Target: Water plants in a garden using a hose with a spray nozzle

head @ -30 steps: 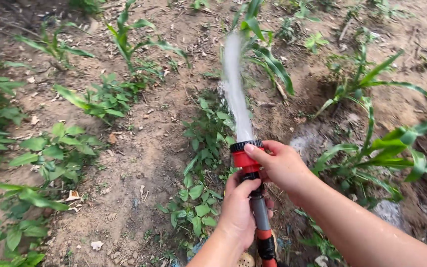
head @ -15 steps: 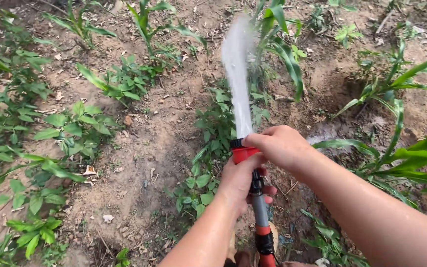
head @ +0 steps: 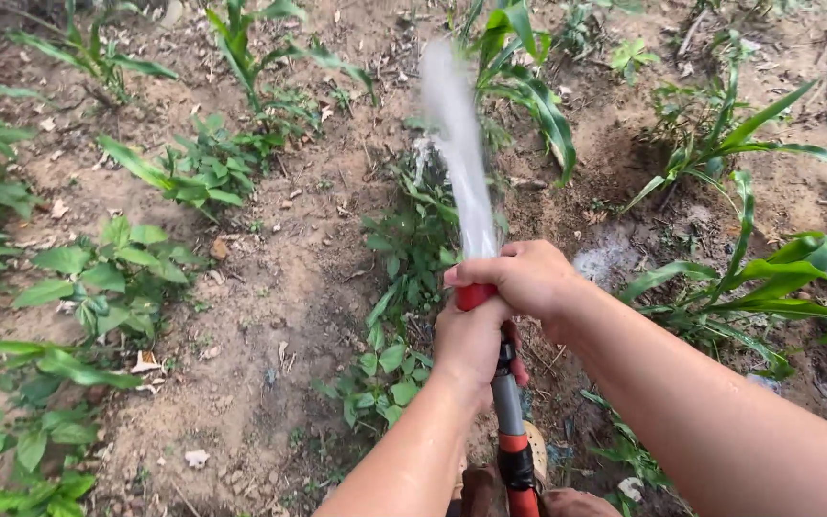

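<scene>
Gripping the rigid, likely wet-slick nozzle [head: 476,295]: right hand [head: 524,278] clamped at head, left hand [head: 471,345] clamped on barrel below.

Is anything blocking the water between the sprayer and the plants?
Nothing visible blocks it. The right hand wraps the red hose nozzle and the left hand grips just below it. The water jet shoots clear over the low leafy weeds toward the corn plant.

Looking down from head height, tilting forward over both forearms, sitting close to the hose nozzle [head: 476,295], facing bare garden soil [head: 270,316] and leafy plants [head: 107,278] beyond; single view only.
</scene>
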